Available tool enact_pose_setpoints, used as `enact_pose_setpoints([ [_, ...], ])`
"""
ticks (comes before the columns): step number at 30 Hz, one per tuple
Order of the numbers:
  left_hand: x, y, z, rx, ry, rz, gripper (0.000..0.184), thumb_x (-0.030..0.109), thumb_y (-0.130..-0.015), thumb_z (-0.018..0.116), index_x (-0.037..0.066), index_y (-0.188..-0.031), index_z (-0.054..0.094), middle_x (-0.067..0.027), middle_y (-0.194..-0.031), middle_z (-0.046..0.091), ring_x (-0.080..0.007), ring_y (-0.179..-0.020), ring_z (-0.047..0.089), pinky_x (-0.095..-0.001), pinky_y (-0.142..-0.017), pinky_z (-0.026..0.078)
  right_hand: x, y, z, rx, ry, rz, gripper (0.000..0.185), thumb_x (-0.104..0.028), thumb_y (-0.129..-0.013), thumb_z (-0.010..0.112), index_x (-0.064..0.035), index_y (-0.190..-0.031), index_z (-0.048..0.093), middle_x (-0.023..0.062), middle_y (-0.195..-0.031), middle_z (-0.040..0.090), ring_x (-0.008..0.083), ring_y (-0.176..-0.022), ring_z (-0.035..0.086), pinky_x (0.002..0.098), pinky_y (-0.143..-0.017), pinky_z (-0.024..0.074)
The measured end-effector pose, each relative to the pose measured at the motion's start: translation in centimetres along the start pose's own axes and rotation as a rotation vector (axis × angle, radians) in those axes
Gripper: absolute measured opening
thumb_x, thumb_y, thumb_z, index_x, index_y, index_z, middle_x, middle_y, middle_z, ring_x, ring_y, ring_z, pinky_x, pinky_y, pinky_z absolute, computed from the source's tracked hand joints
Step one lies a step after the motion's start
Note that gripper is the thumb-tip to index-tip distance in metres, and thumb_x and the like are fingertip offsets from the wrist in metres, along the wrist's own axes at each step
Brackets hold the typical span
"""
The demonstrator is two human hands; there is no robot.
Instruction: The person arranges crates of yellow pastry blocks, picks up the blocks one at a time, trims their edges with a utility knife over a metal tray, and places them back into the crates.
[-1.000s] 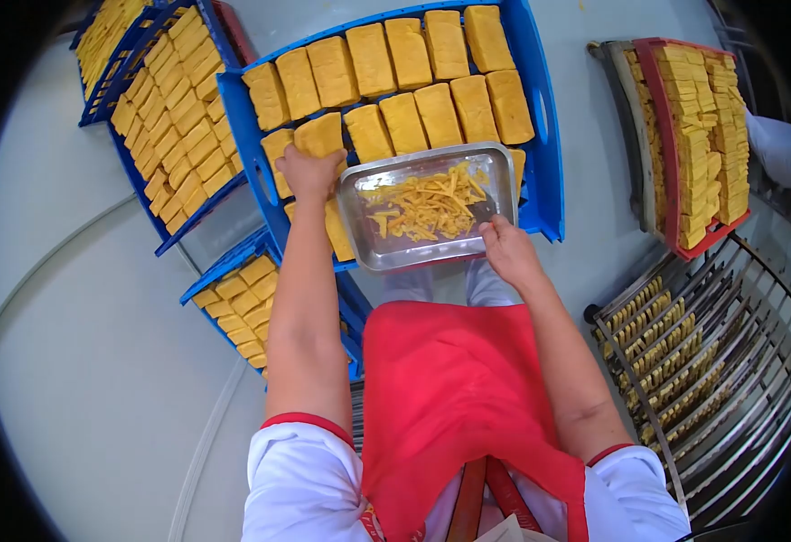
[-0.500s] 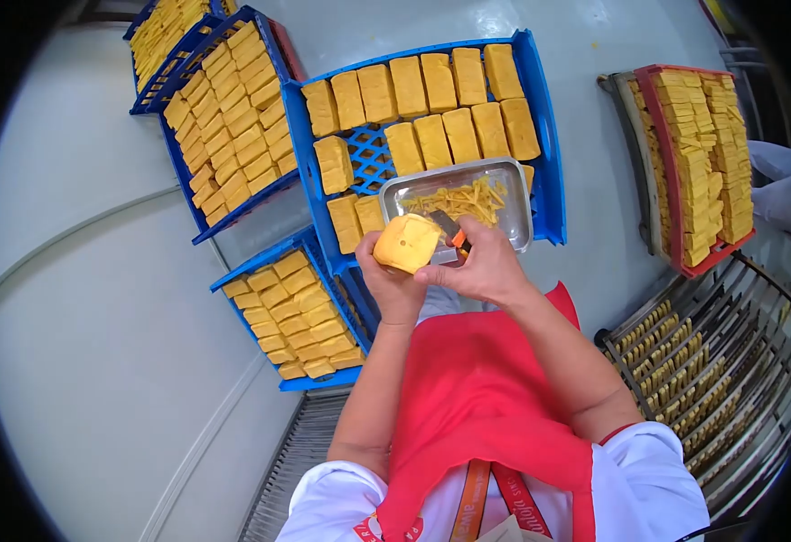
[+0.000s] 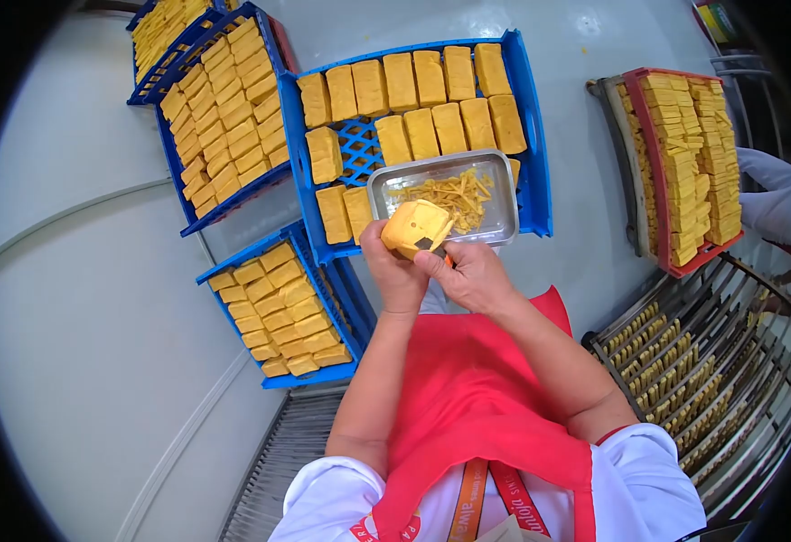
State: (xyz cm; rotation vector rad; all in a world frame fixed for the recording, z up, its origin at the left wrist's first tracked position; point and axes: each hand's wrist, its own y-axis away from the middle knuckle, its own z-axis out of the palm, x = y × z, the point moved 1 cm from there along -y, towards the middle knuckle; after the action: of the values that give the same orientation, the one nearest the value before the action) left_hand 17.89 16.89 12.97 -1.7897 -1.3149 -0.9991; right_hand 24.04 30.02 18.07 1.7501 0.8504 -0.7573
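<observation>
My left hand [image 3: 395, 271] is closed around a yellow bread-like loaf [image 3: 413, 226], its squarish end with a small dark dot turned up. In my right hand [image 3: 475, 282] is a small knife [image 3: 426, 243] with a dark blade and some orange at the handle. The blade lies against the loaf's near edge, with my right thumb beside it. Both hands are over the near edge of a metal tray [image 3: 507, 217], which holds thin yellow trimmings [image 3: 463, 194]. Beneath the tray, a blue crate [image 3: 538, 149] carries rows of similar loaves [image 3: 402, 81].
Blue crates of stacked loaves stand at the upper left [image 3: 228, 113] and lower left [image 3: 282, 307]. On the right are a red crate [image 3: 637, 117] of yellow pieces and a metal rack [image 3: 711, 379] with more pieces. Another person's leg [image 3: 775, 194] shows at the right edge.
The knife blade has come down from above the tray to the near edge of the loaf. The loaf has tilted, and my right hand has drawn slightly closer to me.
</observation>
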Motion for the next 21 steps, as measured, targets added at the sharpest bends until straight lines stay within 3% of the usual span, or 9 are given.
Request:
enact_pose_setpoints([
  [3, 0.0, -0.9, -1.2, -0.096, -0.149, 0.036, 0.063, 0.011, -0.067, 0.083, 0.003, -0.119, 0.048, -0.0140, -0.107, 0.053, -0.0324, -0.101, 0.053, -0.0403, -0.090, 0.043, 0.1, 0.0, -1.2, -0.058, 0.136, 0.045, 0.066, -0.065, -0.089, 0.053, -0.0007, -0.084, 0.069, 0.0235, -0.075, 0.066, 0.0424, -0.076, 0.065, 0.0479, -0.066, 0.0507],
  [5, -2.0, -1.3, -2.0, -0.330, -0.085, -0.034, 0.075, -0.004, -0.068, 0.083, 0.007, -0.129, 0.042, -0.0086, -0.119, 0.053, -0.0196, -0.107, 0.057, -0.0327, -0.092, 0.050, 0.4, -0.3, -2.2, -0.080, 0.190, 0.045, 0.065, -0.063, -0.092, 0.050, -0.0015, -0.085, 0.069, 0.0229, -0.076, 0.067, 0.0427, -0.078, 0.065, 0.0487, -0.068, 0.0505],
  [7, -1.9, -2.3, -2.9, -0.393, 0.068, -0.086, 0.079, -0.012, -0.064, 0.082, 0.009, -0.129, 0.043, -0.0061, -0.117, 0.056, -0.0181, -0.107, 0.059, -0.0316, -0.093, 0.051, 0.8, -0.9, -3.3, 0.040, 0.118, 0.006, 0.060, -0.058, -0.095, 0.046, -0.0032, -0.083, 0.068, 0.0216, -0.078, 0.067, 0.0422, -0.081, 0.065, 0.0495, -0.072, 0.0502],
  [9, -0.9, -2.7, -4.0, -0.665, 0.350, -0.367, 0.076, -0.013, -0.066, 0.081, 0.010, -0.128, 0.044, -0.0042, -0.113, 0.059, -0.0166, -0.105, 0.061, -0.0309, -0.092, 0.051, 0.4, -1.2, -4.5, 0.015, 0.212, -0.019, 0.056, -0.052, -0.098, 0.043, -0.0043, -0.082, 0.068, 0.0217, -0.080, 0.068, 0.0427, -0.082, 0.065, 0.0507, -0.074, 0.0494],
  [10, -0.2, -3.0, -4.3, -0.659, 0.437, -0.448, 0.071, -0.001, -0.057, 0.088, 0.010, -0.118, 0.054, -0.0089, -0.108, 0.057, -0.0279, -0.102, 0.059, -0.0361, -0.092, 0.048, -0.2, -1.2, -5.0, -0.040, 0.273, -0.031, 0.056, -0.052, -0.098, 0.043, -0.0044, -0.082, 0.068, 0.0220, -0.080, 0.068, 0.0431, -0.082, 0.064, 0.0510, -0.074, 0.0493],
  [11, -0.7, -3.0, -4.3, -0.655, 0.437, -0.448, 0.071, -0.001, -0.057, 0.088, 0.010, -0.118, 0.054, -0.0089, -0.108, 0.057, -0.0279, -0.102, 0.059, -0.0361, -0.092, 0.048, -0.5, -1.3, -5.1, -0.094, 0.332, -0.042, 0.055, -0.051, -0.098, 0.043, -0.0044, -0.083, 0.068, 0.0223, -0.081, 0.068, 0.0434, -0.082, 0.064, 0.0512, -0.073, 0.0493],
  [14, -1.4, -3.2, -4.3, -0.593, 0.208, -0.222, 0.069, 0.001, -0.058, 0.087, 0.009, -0.117, 0.054, -0.0110, -0.107, 0.057, -0.0301, -0.100, 0.059, -0.0382, -0.089, 0.048, -0.3, -1.7, -4.3, -0.038, 0.330, -0.107, 0.057, -0.052, -0.100, 0.044, -0.0017, -0.082, 0.064, 0.0238, -0.076, 0.063, 0.0441, -0.076, 0.061, 0.0476, -0.067, 0.0478],
  [16, 0.5, -3.6, -4.3, -0.312, -0.154, 0.077, 0.066, 0.004, -0.059, 0.085, 0.009, -0.116, 0.054, -0.0132, -0.108, 0.057, -0.0330, -0.102, 0.057, -0.0413, -0.089, 0.046, -0.7, -1.5, -3.6, -0.001, 0.301, -0.051, 0.056, -0.051, -0.099, 0.044, -0.0022, -0.083, 0.066, 0.0242, -0.079, 0.065, 0.0447, -0.080, 0.063, 0.0500, -0.070, 0.0485],
  [21, 0.5, -2.6, -3.3, -0.102, -0.333, 0.299, 0.061, 0.009, -0.060, 0.083, 0.009, -0.114, 0.054, -0.0144, -0.109, 0.056, -0.0359, -0.106, 0.053, -0.0453, -0.092, 0.041, -0.9, -1.0, -1.4, 0.050, 0.162, 0.050, 0.055, -0.050, -0.099, 0.043, -0.0018, -0.087, 0.068, 0.0260, -0.083, 0.067, 0.0459, -0.083, 0.064, 0.0525, -0.074, 0.0495],
])
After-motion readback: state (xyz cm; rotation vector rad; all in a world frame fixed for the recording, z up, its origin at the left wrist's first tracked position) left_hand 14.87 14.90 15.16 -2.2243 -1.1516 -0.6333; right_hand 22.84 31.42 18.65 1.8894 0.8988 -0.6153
